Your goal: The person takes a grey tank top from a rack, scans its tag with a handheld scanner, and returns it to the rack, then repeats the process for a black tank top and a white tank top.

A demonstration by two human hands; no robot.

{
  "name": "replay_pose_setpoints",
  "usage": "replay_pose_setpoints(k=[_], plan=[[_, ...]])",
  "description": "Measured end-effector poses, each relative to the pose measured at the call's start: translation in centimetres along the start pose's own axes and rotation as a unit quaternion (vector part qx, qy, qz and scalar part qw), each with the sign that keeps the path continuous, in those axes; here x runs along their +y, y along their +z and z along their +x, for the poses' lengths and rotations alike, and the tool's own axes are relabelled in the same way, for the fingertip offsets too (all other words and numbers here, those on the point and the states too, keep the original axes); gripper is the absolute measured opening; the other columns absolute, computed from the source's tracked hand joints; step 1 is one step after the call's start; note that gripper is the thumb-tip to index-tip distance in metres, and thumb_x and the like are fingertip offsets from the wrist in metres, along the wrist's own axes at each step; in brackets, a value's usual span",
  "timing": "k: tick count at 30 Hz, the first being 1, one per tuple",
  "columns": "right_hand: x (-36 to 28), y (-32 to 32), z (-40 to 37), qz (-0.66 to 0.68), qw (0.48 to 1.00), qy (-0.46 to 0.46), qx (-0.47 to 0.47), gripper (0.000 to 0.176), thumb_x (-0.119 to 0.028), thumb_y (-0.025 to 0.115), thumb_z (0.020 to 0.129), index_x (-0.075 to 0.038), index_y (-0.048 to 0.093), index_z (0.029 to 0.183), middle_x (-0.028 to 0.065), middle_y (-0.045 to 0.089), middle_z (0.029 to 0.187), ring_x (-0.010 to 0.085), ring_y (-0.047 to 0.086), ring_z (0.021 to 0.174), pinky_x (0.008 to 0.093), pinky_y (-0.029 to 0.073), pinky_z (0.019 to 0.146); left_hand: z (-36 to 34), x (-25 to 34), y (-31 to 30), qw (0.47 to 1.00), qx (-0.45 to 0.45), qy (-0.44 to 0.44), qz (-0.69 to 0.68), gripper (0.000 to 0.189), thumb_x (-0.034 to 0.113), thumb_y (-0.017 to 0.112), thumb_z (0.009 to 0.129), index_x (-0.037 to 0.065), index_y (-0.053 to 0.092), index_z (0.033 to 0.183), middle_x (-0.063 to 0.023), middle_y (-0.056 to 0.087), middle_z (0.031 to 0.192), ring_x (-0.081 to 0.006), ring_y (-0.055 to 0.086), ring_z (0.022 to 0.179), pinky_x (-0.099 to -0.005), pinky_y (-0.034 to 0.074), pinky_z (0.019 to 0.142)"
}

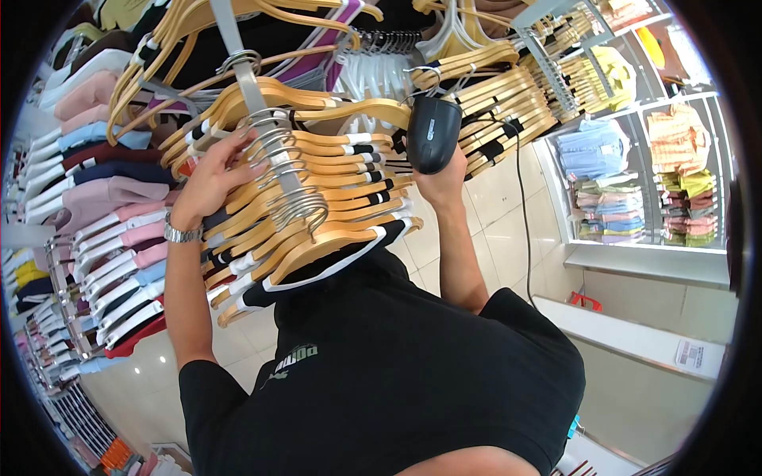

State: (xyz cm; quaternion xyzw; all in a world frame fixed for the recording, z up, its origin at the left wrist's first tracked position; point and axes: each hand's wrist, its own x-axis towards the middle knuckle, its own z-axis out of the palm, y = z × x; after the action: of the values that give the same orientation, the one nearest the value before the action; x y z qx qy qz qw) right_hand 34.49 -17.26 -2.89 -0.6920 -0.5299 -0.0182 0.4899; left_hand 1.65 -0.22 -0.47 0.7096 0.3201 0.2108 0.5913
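Observation:
My left hand (pixel 221 176), with a metal-band watch (pixel 183 231) at the wrist, is bent over the wooden clothes hangers (pixel 333 240) and grips among them near their hooks. Exactly which hanger the fingers hold is partly hidden. Several of these hangers hang close together from a metal rail (pixel 252 91), carrying dark and white garments (pixel 321 274). To the right, my right hand (pixel 444 181) is wrapped round a black barcode scanner (pixel 433 136). The scanner's rounded top faces me, beside the hanger ends.
A black cable (pixel 524 206) hangs to the right of the scanner. Racks of folded-over clothes (pixel 119 190) stand close on the left. More wooden hangers (pixel 508 107) hang ahead. Shelving with children's clothes (pixel 607 182) stands at the right, above a white ledge (pixel 635 329).

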Motion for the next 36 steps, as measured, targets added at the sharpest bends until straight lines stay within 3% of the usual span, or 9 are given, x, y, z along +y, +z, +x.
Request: replay_pose_setpoints(k=[7,14,18,20,21,24,29,32,36], plan=[[0.1,-3.0,-2.5,-0.033,0.997,-0.054,0.044,0.030,-0.005,0.083,0.073,0.000,0.067,0.098,0.0114,0.069,0.086,0.0248,0.068,0.073,0.0332,0.053,0.068,-0.2,0.7,-0.1,1.000,-0.006,0.014,0.025,0.060,0.022,0.070,0.092,-0.003,0.049,0.143,-0.0095,0.060,0.127,-0.0173,0.054,0.110,-0.0298,0.041,0.096],[0.0,-4.1,-4.3,-0.010,0.997,-0.073,0.032,0.032,-0.005,0.080,0.071,0.000,0.067,0.101,0.0119,0.068,0.088,0.0263,0.068,0.074,0.0347,0.053,0.068,-2.1,0.2,0.4,0.962,0.100,0.049,0.248,0.050,0.019,0.064,0.096,-0.005,0.052,0.138,-0.0217,0.055,0.139,-0.0288,0.057,0.118,-0.0353,0.042,0.104],[1.5,-4.0,-5.6,-0.001,0.997,-0.071,0.024,0.048,-0.005,0.080,0.073,0.002,0.064,0.118,0.0162,0.070,0.101,0.0292,0.070,0.082,0.0334,0.055,0.074,-5.2,7.3,4.3,0.893,0.294,0.100,0.326,0.027,0.012,0.059,0.098,-0.006,0.061,0.117,-0.0158,0.064,0.114,-0.0223,0.062,0.097,-0.0316,0.047,0.089],[2.2,-4.0,-5.9,0.007,0.998,-0.058,0.032,0.048,-0.004,0.080,0.073,0.002,0.064,0.118,0.0158,0.070,0.101,0.0285,0.070,0.082,0.0333,0.055,0.074,-7.4,9.5,9.3,0.845,0.447,0.218,0.199,0.019,0.007,0.054,0.098,-0.005,0.063,0.109,-0.0118,0.064,0.093,-0.0188,0.060,0.082,-0.0291,0.047,0.077],[2.6,-4.0,-6.0,0.012,0.998,-0.055,0.034,0.048,-0.004,0.080,0.073,0.002,0.064,0.118,0.0155,0.070,0.100,0.0281,0.070,0.082,0.0333,0.055,0.074,-9.0,10.4,11.9,0.865,0.417,0.271,0.059,0.016,0.002,0.055,0.094,-0.007,0.065,0.102,-0.0115,0.063,0.080,-0.0178,0.058,0.073,-0.0291,0.044,0.070],[3.7,-3.9,-6.4,0.055,0.997,-0.022,0.050,0.035,-0.005,0.080,0.077,0.001,0.065,0.108,0.0121,0.069,0.094,0.0238,0.068,0.079,0.0329,0.053,0.073,-5.9,12.7,17.3,0.877,0.228,0.373,0.200,0.020,-0.001,0.063,0.079,-0.004,0.070,0.097,-0.0134,0.064,0.076,-0.0262,0.056,0.065,-0.0334,0.045,0.066],[5.9,-4.4,-7.9,0.091,0.991,0.020,0.094,0.027,-0.004,0.080,0.082,0.001,0.065,0.103,0.0087,0.070,0.092,0.0179,0.067,0.081,0.0298,0.052,0.075,2.2,10.0,21.9,0.855,0.155,0.138,0.475,0.023,0.009,0.059,0.092,0.001,0.064,0.113,-0.0151,0.064,0.113,-0.0320,0.058,0.114,-0.0471,0.045,0.096],[6.8,-5.2,-9.0,0.103,0.988,0.037,0.110,0.026,-0.002,0.079,0.082,0.000,0.065,0.104,0.0085,0.070,0.093,0.0176,0.067,0.082,0.0295,0.053,0.076,5.7,7.3,22.7,0.768,0.242,0.132,0.578,0.035,0.021,0.060,0.094,0.003,0.061,0.123,-0.0142,0.061,0.120,-0.0321,0.055,0.119,-0.0547,0.039,0.106],[7.8,-6.2,-9.9,0.132,0.985,0.027,0.104,0.030,0.000,0.078,0.078,0.001,0.064,0.104,0.0091,0.071,0.094,0.0182,0.068,0.083,0.0294,0.053,0.077,6.7,5.3,22.8,0.760,0.156,0.006,0.631,0.048,0.036,0.062,0.094,0.006,0.057,0.131,-0.0127,0.059,0.124,-0.0321,0.052,0.123,-0.0613,0.034,0.109]])
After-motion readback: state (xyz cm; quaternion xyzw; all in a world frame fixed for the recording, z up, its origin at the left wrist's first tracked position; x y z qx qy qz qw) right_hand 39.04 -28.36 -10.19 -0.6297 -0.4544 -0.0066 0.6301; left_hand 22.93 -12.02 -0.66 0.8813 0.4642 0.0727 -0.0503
